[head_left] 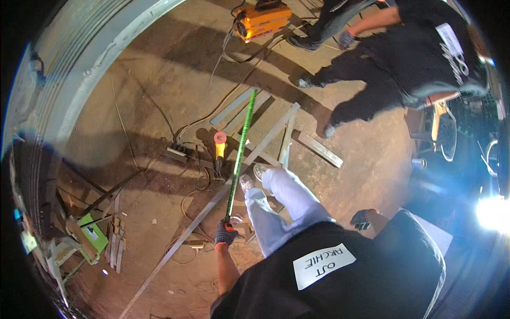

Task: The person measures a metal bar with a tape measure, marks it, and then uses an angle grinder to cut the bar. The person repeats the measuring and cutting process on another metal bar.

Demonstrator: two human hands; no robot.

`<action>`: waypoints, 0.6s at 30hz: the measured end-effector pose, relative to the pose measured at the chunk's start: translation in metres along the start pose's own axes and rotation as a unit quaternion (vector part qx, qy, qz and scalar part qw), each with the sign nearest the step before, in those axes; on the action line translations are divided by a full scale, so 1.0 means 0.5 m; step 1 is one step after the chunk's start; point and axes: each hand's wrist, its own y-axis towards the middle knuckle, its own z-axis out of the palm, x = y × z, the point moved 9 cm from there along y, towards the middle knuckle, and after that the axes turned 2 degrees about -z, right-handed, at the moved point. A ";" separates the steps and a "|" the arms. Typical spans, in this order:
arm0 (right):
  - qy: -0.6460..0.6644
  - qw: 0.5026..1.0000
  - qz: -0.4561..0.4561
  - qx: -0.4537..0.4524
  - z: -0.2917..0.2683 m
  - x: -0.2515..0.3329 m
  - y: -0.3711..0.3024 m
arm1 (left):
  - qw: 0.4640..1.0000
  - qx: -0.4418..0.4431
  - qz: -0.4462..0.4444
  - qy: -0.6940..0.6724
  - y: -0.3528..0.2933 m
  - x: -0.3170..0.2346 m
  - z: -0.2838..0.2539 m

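Note:
My gloved left hand (226, 234) is closed around a tape measure with a red case (229, 227). Its green blade (244, 133) stretches away from me, across the metal bars on the floor. My right hand (362, 218), also gloved, hangs at my right side with its fingers loosely bent and apart; nothing shows in it. A long flat metal bar (199, 217) runs diagonally beneath the blade. Several shorter bars lie around its far end, among them a thick one (319, 149) on the right. Left of the blade sits a yellow angle grinder (219, 150) with a red disc.
An orange portable machine (263, 22) with cables stands at the far side. Another person (393, 64) in dark clothing is at the far right. Cords and a power strip (177, 153) lie left of the grinder. A green case (94, 238) leans among scraps; a bright lamp (493, 213) glares at right.

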 end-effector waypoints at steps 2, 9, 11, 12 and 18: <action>-0.077 0.996 0.021 0.043 -0.021 0.051 0.116 | 1.000 0.021 0.013 0.012 0.063 0.001 0.021; -0.344 0.812 -0.347 -0.320 -0.219 0.836 0.371 | 0.992 -0.104 0.063 0.030 0.318 0.093 0.031; -0.510 0.565 -0.536 -0.365 -0.167 1.035 0.482 | 0.990 -0.137 -0.027 0.013 0.394 0.100 0.009; -0.331 0.688 -0.567 -0.311 -0.156 1.130 0.487 | 0.985 -0.172 -0.022 0.014 0.432 0.146 0.007; -0.091 0.784 -0.600 -0.130 0.064 1.509 0.546 | 0.932 -0.322 0.040 0.161 0.644 0.288 -0.033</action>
